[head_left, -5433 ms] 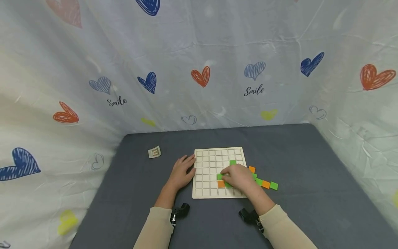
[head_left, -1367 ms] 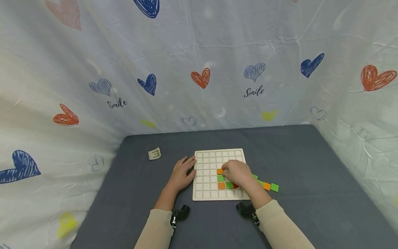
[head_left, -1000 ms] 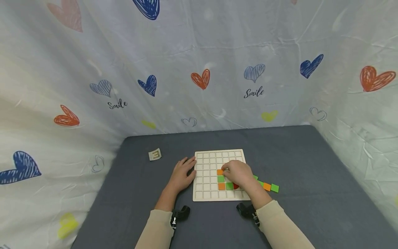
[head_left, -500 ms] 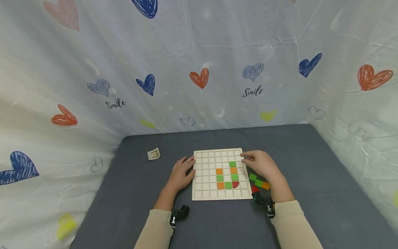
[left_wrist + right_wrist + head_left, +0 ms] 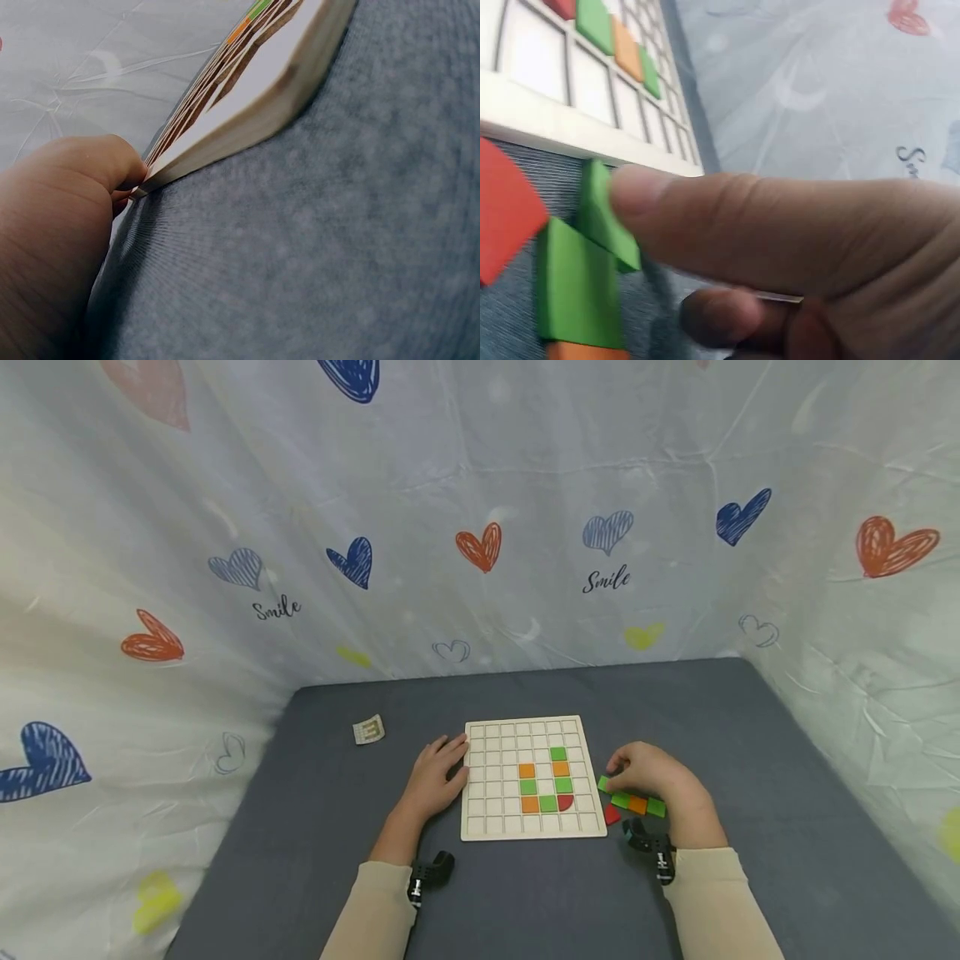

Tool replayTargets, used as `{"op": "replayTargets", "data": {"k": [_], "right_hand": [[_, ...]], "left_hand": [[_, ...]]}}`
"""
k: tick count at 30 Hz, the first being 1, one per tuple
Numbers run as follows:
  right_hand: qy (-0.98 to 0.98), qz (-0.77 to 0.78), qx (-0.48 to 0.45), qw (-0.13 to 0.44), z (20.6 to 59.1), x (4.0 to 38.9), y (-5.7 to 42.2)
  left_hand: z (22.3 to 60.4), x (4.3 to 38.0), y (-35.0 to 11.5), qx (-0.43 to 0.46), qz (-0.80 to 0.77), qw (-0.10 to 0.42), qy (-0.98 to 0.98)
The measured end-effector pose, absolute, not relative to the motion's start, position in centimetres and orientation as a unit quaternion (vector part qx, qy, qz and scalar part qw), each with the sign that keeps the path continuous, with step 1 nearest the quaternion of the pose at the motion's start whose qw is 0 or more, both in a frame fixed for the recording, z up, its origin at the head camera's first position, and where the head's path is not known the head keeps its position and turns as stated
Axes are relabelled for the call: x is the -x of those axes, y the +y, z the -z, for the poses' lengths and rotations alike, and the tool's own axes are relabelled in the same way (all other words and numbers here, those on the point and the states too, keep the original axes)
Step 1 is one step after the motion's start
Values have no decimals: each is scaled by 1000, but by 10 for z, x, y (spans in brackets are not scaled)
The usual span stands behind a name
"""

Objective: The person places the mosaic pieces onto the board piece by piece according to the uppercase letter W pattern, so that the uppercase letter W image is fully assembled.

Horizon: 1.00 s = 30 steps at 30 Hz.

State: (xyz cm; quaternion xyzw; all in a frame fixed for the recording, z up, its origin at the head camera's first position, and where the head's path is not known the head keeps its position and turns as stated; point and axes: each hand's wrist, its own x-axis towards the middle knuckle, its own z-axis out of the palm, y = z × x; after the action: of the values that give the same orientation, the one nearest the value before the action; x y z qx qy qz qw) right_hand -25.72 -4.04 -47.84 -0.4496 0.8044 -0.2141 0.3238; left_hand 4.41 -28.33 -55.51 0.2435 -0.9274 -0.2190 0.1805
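In the right wrist view, the blurry right hand (image 5: 802,232) covers part of a green tile (image 5: 600,214), so you can't tell if it is pinched. The left edge cuts off a red piece (image 5: 502,214), and the bottom cuts off an orange tile (image 5: 585,351). From the head, the little card's (image 5: 368,729) print is too small to read.

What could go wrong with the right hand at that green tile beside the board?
The right hand might drag neighbours along: the green tile at its thumb appears to touch the next green tile. The board could shift if pushed, since the left hand rests only at its left edge.
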Motion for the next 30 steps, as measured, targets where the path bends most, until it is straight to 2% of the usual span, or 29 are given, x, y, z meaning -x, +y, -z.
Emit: {"op": "replayTargets", "data": {"k": [3,11,21,30], "right_hand": [[807,198,442,337,481,255,-40],[814,193,442,323,486,252,-42],[814,220,467,267,476,260,-38],[800,257,494,224,454,247,-42]], "left_hand": [[556,-44,-283,-241,219,184,-927],[557,-44,-283,-241,220,184,-927],[554,-44,-283,-247,220,173,-928],[556,-44,-282,-246,220,180,-927]]}}
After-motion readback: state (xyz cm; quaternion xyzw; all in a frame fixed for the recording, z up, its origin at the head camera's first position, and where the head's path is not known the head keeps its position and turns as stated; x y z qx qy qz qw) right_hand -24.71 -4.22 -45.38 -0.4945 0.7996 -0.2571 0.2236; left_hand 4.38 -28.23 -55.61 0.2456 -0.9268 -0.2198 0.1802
